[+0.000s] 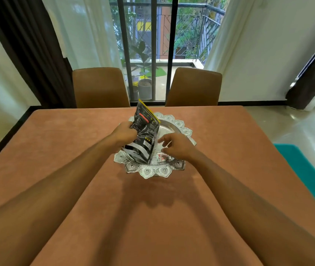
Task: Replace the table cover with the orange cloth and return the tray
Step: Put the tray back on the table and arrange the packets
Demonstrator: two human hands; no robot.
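The orange cloth (pixel 56 150) lies spread flat over the whole table. An ornate silver tray (pixel 181 125) with a scalloped rim sits on it at the middle. My left hand (pixel 124 134) grips the left edge of a black packet (pixel 145 135) with a yellow top, held upright and tilted inside the tray. My right hand (pixel 175 146) hovers over the tray's right side with loosely curled fingers, holding nothing. A small white and red sachet (pixel 162 156) lies in the tray just under that hand.
Two brown chairs (pixel 100 87) (pixel 194 87) stand at the table's far side before a barred glass door with white curtains. A teal mat (pixel 306 173) lies on the glossy floor to the right. A potted plant (pixel 144 87) stands outside.
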